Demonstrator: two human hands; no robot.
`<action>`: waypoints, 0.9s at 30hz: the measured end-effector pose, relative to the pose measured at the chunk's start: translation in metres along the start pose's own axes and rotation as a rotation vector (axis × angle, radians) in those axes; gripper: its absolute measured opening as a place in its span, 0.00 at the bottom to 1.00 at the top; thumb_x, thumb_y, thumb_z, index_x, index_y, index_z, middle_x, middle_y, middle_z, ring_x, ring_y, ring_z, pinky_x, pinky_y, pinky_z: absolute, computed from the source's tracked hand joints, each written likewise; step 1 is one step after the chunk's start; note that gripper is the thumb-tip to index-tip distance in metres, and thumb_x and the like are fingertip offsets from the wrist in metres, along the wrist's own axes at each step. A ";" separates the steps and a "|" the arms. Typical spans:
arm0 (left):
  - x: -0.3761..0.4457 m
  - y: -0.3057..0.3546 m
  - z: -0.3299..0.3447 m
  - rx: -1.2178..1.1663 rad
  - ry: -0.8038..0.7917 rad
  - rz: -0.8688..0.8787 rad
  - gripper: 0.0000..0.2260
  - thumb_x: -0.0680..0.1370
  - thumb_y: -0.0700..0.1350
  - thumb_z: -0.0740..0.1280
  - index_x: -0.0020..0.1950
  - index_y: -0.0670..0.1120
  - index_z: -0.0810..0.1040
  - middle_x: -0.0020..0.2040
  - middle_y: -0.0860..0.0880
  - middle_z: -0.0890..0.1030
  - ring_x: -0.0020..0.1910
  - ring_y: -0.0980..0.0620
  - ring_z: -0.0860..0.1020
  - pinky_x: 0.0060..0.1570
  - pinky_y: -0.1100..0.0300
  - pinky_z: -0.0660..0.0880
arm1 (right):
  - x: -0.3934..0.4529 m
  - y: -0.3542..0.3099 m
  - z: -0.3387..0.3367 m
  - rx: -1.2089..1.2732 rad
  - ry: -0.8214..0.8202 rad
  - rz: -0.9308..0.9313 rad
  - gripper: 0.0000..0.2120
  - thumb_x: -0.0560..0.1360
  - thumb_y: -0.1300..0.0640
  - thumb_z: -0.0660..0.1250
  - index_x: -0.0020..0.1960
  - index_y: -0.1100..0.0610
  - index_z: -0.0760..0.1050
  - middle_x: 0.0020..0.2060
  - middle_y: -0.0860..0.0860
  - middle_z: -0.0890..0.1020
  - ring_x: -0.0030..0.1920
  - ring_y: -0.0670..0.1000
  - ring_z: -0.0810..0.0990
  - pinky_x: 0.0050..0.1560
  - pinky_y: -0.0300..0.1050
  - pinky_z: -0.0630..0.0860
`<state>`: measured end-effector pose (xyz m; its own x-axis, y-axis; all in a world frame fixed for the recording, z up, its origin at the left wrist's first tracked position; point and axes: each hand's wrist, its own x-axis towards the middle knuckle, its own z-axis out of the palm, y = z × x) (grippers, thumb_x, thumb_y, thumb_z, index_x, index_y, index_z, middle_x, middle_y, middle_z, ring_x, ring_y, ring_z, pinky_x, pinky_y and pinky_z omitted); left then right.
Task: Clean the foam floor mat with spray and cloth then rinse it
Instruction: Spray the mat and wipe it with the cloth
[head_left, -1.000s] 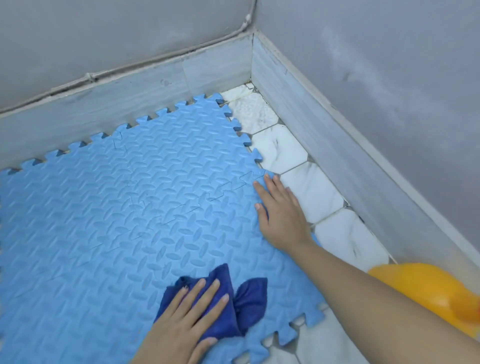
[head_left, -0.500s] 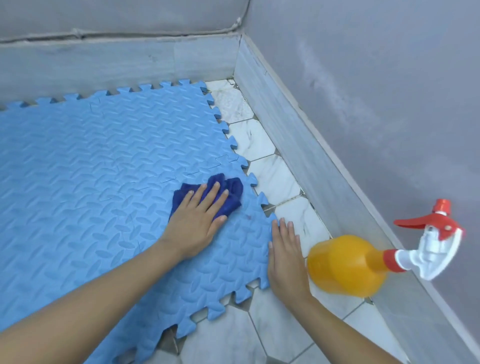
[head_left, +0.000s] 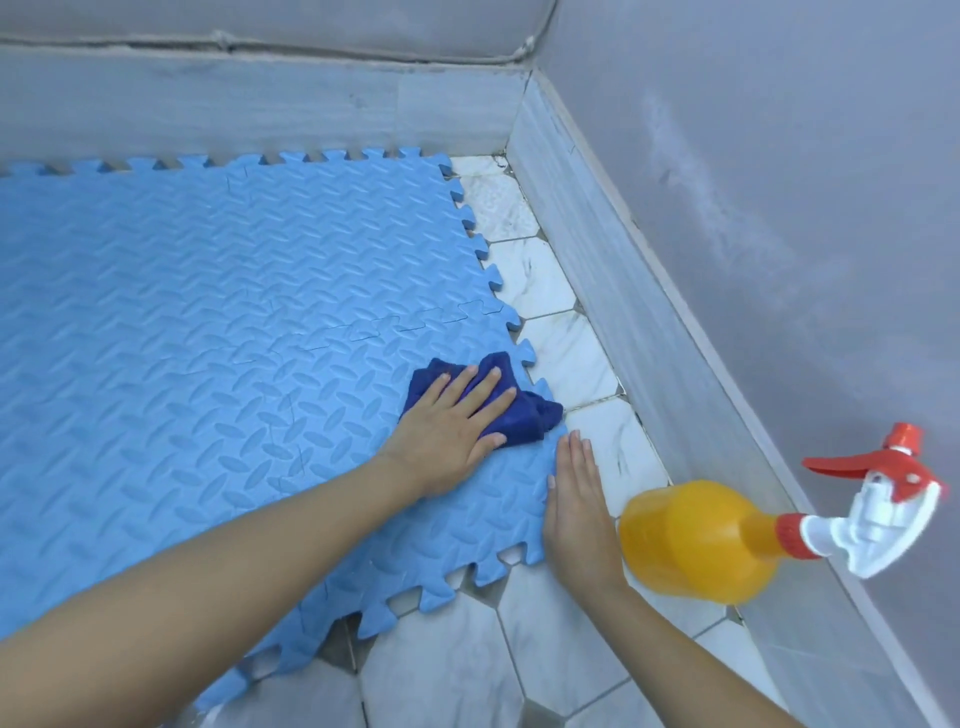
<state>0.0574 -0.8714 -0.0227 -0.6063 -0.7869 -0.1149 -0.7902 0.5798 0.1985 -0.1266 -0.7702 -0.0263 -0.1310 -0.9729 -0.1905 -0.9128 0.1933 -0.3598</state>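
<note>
A blue foam floor mat with interlocking toothed edges covers the floor up to the back wall. My left hand presses flat on a dark blue cloth near the mat's right edge. My right hand lies flat, fingers together, on the mat's right edge and the tile beside it, holding nothing. An orange spray bottle with a red and white trigger head stands on the tile just right of my right hand, against the skirting.
White marble-pattern tiles run in a narrow strip between the mat and the right wall's grey skirting. Grey walls meet in a corner at the back right. More tile shows below the mat's near edge.
My left hand has slid the cloth across the mat to its right edge, close to the tile. My right hand moved back along the mat's edge, and the view shifted so the spray bottle shows fully.
</note>
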 end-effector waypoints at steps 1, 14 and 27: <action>-0.023 0.000 0.004 0.017 0.015 0.053 0.28 0.80 0.60 0.42 0.78 0.52 0.55 0.78 0.48 0.56 0.77 0.45 0.55 0.75 0.49 0.48 | 0.000 0.002 0.002 0.000 0.014 -0.005 0.28 0.79 0.50 0.36 0.78 0.56 0.42 0.79 0.48 0.47 0.75 0.41 0.39 0.76 0.39 0.40; -0.218 -0.157 0.001 -0.142 0.171 -0.884 0.32 0.78 0.62 0.39 0.78 0.48 0.54 0.79 0.47 0.53 0.77 0.45 0.52 0.74 0.46 0.50 | 0.020 -0.026 0.007 -0.140 0.137 -0.054 0.26 0.80 0.57 0.50 0.76 0.64 0.60 0.77 0.60 0.59 0.78 0.58 0.54 0.77 0.59 0.47; -0.155 -0.156 0.000 -0.065 0.140 -0.501 0.29 0.80 0.61 0.39 0.77 0.51 0.57 0.78 0.50 0.57 0.76 0.47 0.57 0.74 0.51 0.51 | 0.053 -0.124 0.044 -0.267 0.013 -0.421 0.27 0.80 0.40 0.47 0.77 0.44 0.58 0.78 0.45 0.59 0.79 0.53 0.53 0.74 0.67 0.45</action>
<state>0.2749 -0.8401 -0.0359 -0.1345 -0.9876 -0.0809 -0.9702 0.1146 0.2133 -0.0032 -0.8402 -0.0315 0.2673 -0.9613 -0.0673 -0.9544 -0.2544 -0.1562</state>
